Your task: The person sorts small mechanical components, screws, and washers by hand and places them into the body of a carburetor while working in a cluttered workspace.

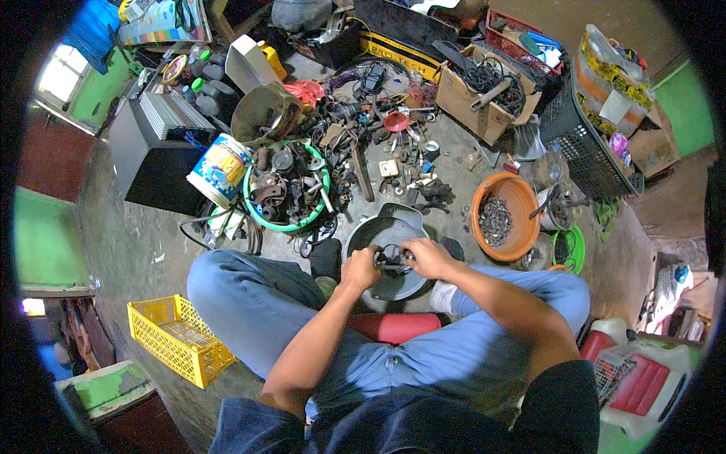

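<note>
Both my hands grip a dark metal part [391,259] over a grey basin [374,289] between my bent legs. My left hand [362,266] has its fingers curled round the part's left side, and my right hand [426,256] is closed on its right side. The part's exact shape is partly covered by my fingers. Under my thighs lies a red cushioned pad [401,330].
Beyond the basin are a green-rimmed tub of parts [283,185], scattered hardware, an orange bowl of small metal pieces [503,189], a cardboard box of cables [473,113] and a black crate [586,147]. A yellow crate [178,340] sits beside my left leg.
</note>
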`<state>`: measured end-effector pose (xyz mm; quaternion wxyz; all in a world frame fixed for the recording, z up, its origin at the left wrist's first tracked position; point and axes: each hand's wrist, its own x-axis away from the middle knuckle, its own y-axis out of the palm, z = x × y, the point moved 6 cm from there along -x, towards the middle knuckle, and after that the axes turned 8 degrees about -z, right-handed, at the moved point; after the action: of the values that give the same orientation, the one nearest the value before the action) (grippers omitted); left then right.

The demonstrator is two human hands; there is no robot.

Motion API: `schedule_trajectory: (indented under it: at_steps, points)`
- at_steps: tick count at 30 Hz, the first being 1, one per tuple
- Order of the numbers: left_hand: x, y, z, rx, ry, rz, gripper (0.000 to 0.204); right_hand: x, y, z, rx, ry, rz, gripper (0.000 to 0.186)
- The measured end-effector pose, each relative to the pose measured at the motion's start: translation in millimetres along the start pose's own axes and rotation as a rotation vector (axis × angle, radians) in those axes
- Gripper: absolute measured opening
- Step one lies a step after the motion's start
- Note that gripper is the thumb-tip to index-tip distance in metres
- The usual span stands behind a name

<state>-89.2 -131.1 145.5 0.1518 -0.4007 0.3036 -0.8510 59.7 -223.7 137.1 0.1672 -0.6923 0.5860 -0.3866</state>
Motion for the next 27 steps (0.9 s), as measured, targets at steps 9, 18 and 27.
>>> schedule_trajectory:
  at_steps: [9, 18, 27]
  points:
    - [-23, -63, 38, 0.163, 0.191, 0.397, 0.032, -33, -135, 24, 0.043, 0.057, 0.381, 0.020]
    - [-82, -64, 13, 0.321, 0.127, 0.494, 0.030, -44, -148, 128, -0.109, 0.357, 0.612, 0.022]
    - [-198, -68, -1, 0.527, -0.109, 0.203, 0.040, -72, -67, 206, -0.280, 0.750, 0.723, 0.033]
